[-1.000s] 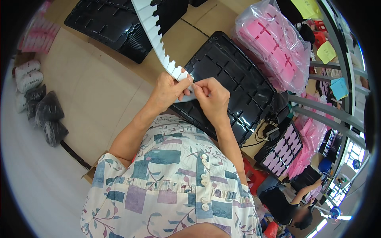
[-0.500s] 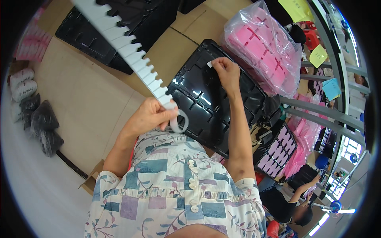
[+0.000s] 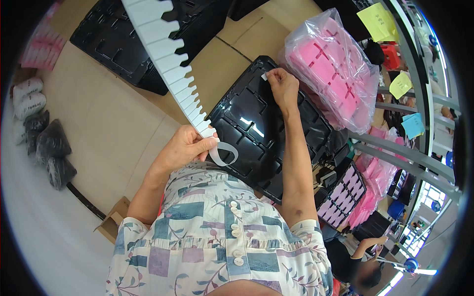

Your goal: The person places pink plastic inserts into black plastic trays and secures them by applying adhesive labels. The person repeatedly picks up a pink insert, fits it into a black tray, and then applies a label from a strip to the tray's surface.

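The left hand point(image 3: 185, 145) pinched the white label strip point(image 3: 168, 59) just beside the black tray point(image 3: 256, 133)'s near-left edge. The right hand point(image 3: 284, 86) pinched a small white label point(image 3: 264, 76) at the tray's far rim, with bare cardboard tabletop point(image 3: 108, 123) left of the tray.

The right hand point(image 3: 284, 89) has separated from the left hand point(image 3: 185, 148) and reached to the black tray's point(image 3: 256, 133) upper edge at upper centre, pressing a small white label point(image 3: 264, 76) there.
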The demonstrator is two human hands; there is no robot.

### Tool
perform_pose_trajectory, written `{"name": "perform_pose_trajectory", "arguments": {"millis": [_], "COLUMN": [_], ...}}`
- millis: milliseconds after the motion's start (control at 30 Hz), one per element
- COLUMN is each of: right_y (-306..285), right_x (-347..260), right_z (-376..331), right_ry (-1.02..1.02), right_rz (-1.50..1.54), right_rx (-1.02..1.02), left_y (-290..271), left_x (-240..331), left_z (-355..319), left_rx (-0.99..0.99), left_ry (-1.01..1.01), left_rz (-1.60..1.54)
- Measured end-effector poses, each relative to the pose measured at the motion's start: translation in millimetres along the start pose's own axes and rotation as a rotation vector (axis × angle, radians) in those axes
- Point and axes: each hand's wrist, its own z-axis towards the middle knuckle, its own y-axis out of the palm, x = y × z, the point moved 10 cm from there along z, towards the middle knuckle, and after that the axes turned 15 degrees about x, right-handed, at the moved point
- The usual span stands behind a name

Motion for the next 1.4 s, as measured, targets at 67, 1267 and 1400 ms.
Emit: {"name": "perform_pose_trajectory", "arguments": {"millis": [67, 1267, 1400], "right_y": [0.1, 0.4, -4.2], "right_x": [-1.9, -95.9, -93.1], "right_z": [4.5, -99.3, -95.0], "right_ry": [-0.05, 0.101, 0.083], "right_rz": [-0.049, 0.44, 0.441], "right_rx": [0.027, -0.475, -0.432], "left_y": [0.7, -4.3, 1.8], "left_x": [0.4, 30.2, 31.6], "left_z": [1.1, 48.3, 48.9], "left_rx": [-0.003, 0.2, 0.233], "left_ry": [-0.003, 0.104, 0.127], "left_rz": [-0.004, -0.122, -0.219]}}
